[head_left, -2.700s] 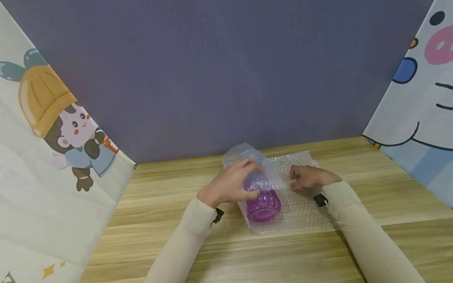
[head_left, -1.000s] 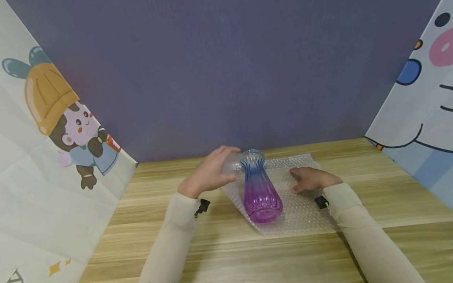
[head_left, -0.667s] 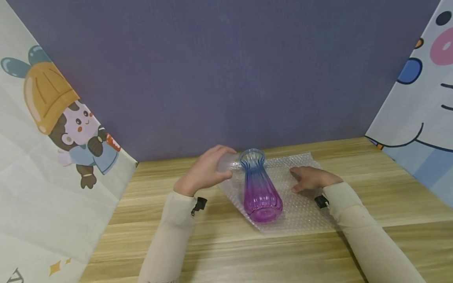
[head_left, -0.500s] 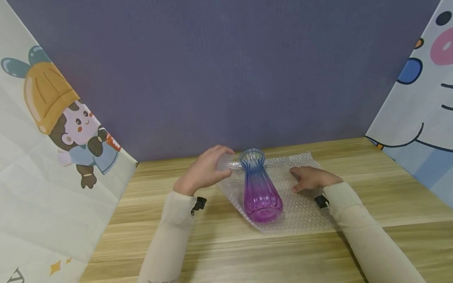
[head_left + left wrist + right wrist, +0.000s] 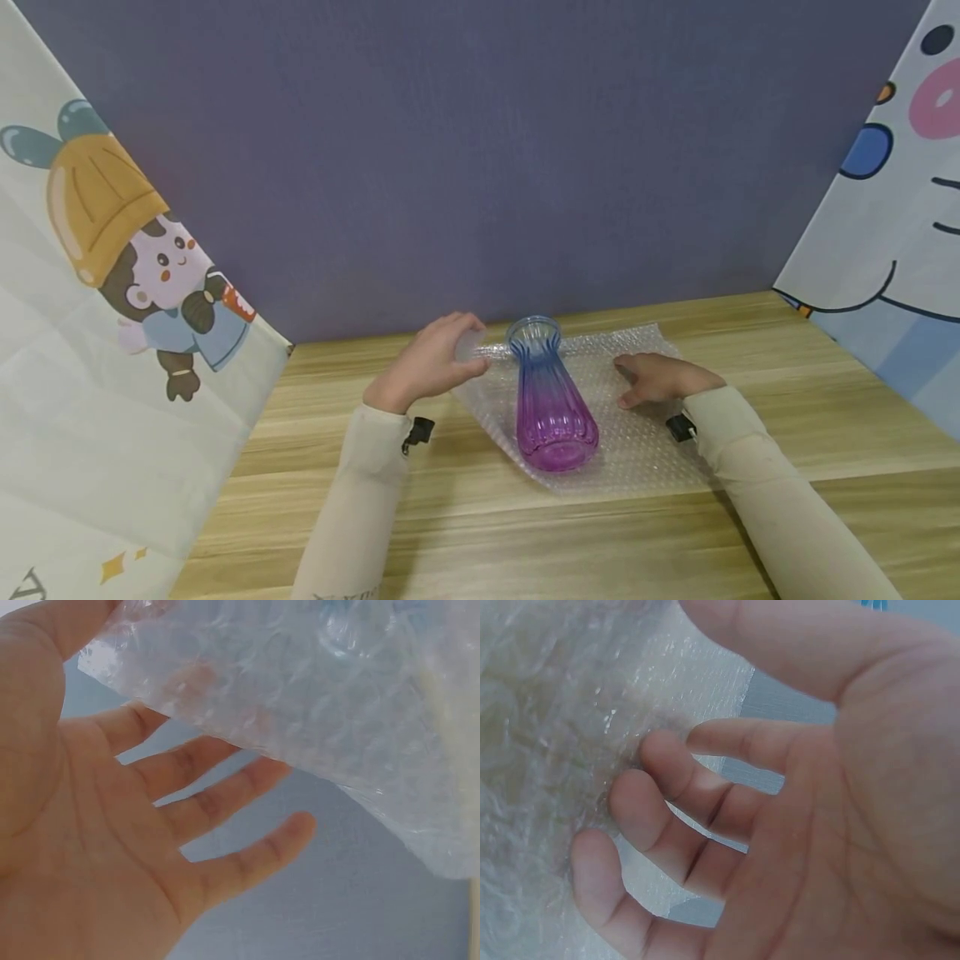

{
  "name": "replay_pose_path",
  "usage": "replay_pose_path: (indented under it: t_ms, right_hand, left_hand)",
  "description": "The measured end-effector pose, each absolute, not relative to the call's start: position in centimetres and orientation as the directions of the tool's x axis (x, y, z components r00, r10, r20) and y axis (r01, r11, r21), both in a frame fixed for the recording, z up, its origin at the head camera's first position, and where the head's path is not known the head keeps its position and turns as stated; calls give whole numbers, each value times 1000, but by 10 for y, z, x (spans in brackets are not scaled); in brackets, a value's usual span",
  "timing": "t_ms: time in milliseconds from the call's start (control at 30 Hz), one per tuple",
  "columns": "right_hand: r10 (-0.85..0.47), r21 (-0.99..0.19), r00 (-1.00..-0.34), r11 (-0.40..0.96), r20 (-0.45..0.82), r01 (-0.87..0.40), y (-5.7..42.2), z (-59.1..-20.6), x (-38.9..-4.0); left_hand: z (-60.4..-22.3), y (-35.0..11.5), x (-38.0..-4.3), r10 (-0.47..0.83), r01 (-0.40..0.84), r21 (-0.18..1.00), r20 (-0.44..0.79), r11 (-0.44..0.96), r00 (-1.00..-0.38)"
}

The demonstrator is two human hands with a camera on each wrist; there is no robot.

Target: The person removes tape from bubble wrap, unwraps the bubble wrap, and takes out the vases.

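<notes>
A ribbed glass vase (image 5: 552, 408), blue at the neck and purple towards the base, rests on a sheet of bubble wrap (image 5: 637, 450). Its wide base is nearest me and its mouth points to the back. Left of the neck, my left hand (image 5: 431, 362) is at the raised edge of the bubble wrap. In the left wrist view its fingers (image 5: 240, 866) are spread and fairly straight, partly behind the bubble wrap (image 5: 322, 697). To the right of the vase, my right hand (image 5: 660, 379) has its loosely bent fingers (image 5: 641, 806) against the bubble wrap.
A wooden tabletop (image 5: 450, 550) surrounds the wrap. Behind it stands a dark purple-grey panel (image 5: 480, 167). White printed sheets (image 5: 60, 400) form the left and right sides. Small black cameras sit at both wrists.
The bubble wrap flap over the vase has been drawn back to the left, uncovering the neck and mouth. My left hand moved left with it; my right hand stays nearly in place.
</notes>
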State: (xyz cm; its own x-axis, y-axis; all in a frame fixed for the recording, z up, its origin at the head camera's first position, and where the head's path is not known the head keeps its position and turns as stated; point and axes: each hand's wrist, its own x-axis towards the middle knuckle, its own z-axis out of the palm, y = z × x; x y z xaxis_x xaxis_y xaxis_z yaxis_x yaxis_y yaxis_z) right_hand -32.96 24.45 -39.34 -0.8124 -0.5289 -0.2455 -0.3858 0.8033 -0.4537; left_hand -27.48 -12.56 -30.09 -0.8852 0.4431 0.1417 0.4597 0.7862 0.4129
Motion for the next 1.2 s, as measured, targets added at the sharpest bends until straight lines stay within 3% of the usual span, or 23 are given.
replay_pose_path:
  t_ms: [867, 1200]
  right_hand:
    - [-572, -424, -783, 790, -246, -443, 253, -390, -368]
    - [-591, -424, -772, 776, -233, -467, 256, -387, -381]
  left_hand:
    - [-304, -126, -296, 392, 375, 439, 55, 817, -918]
    - [-307, -124, -302, 318, 241, 453, -102, 859, -942]
